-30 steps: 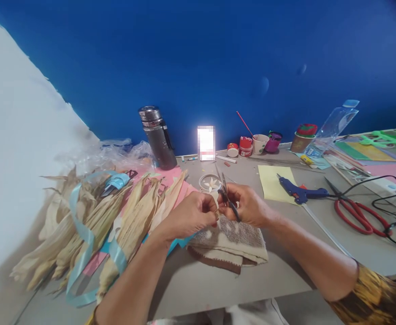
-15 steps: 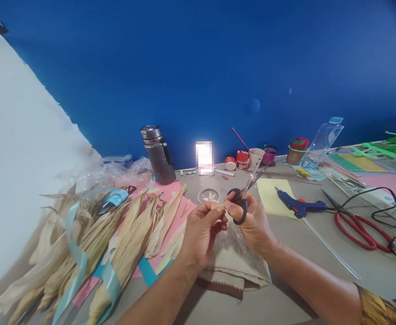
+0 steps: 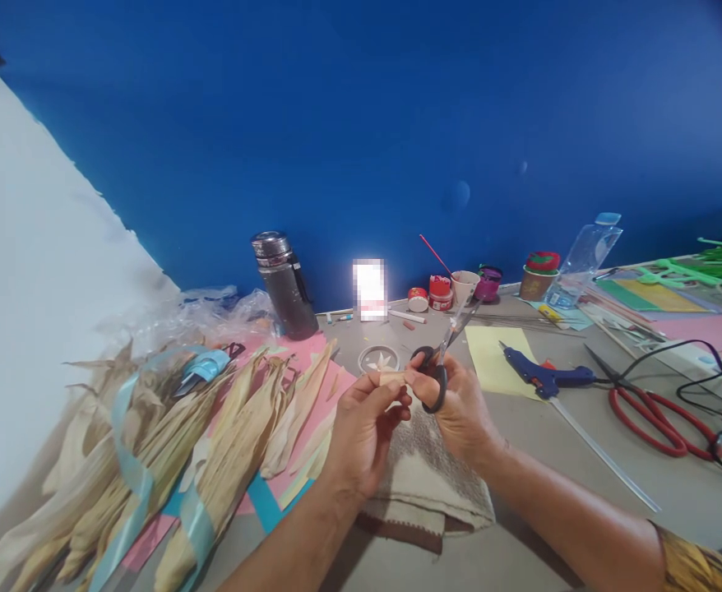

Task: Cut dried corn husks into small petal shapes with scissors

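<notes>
Left hand [image 3: 364, 427]: fingertips pinched on a small pale piece [image 3: 391, 378], other fingers curled in, palm side partly visible. Right hand [image 3: 463, 407]: closed around the black-handled scissors [image 3: 442, 362], blades angled up and away from the wearer, its thumb up against the right end of the pale piece; can't tell if it grips the piece too, fingers behind are hidden. Piece sits between the two hands, above the folded cloth [image 3: 423, 485] on the gray table [image 3: 521, 510]. Just beyond the left fingertips: round dish [image 3: 361, 359] with a pale star shape [image 3: 381, 362] in it. Left side: dried husks [image 3: 231, 444] piled partly over pink paper [image 3: 312, 423], light blue ribbon [image 3: 127, 456] draped across them, dark flask [image 3: 287, 292] behind. Right side: blue glue gun [image 3: 546, 374], nose over the yellow paper [image 3: 481, 345], clear stick [image 3: 601, 452] running toward the wearer, red-handled scissors [image 3: 650, 415] near it. Back edge by the wall: red paint jar [image 3: 440, 293], paper cup [image 3: 463, 288] with a red brush [image 3: 436, 255] leaning out, clear bottle [image 3: 583, 263] tilted further right
</notes>
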